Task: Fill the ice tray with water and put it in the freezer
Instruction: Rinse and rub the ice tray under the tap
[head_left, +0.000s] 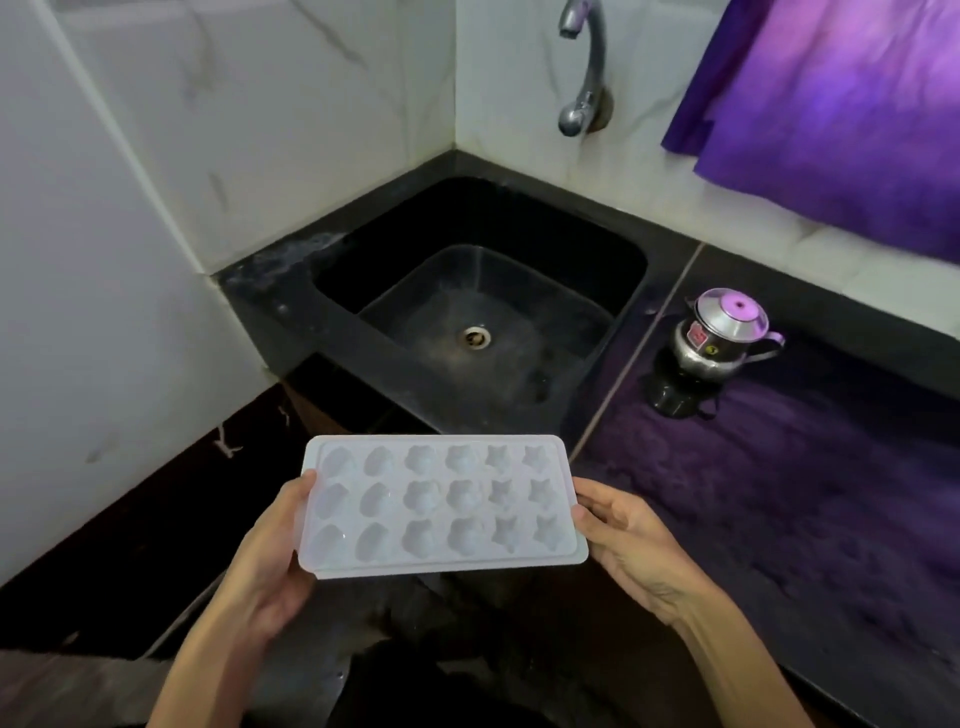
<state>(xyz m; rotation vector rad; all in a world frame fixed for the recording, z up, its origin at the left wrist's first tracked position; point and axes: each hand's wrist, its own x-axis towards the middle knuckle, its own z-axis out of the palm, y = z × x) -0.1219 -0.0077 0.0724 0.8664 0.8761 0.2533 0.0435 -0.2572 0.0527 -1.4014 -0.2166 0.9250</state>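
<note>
A white plastic ice tray with several shaped moulds is held level in front of me, short of the sink's near edge. My left hand grips its left end, thumb on the rim. My right hand holds its right end, fingers under the tray. The moulds look dry. The black sink lies beyond the tray with a metal drain in its floor. A chrome tap juts from the wall above the sink; no water runs from it.
A small steel lidded pot stands on the dark counter right of the sink. A purple cloth hangs at the upper right. White marble-look walls close in the sink's left and back sides.
</note>
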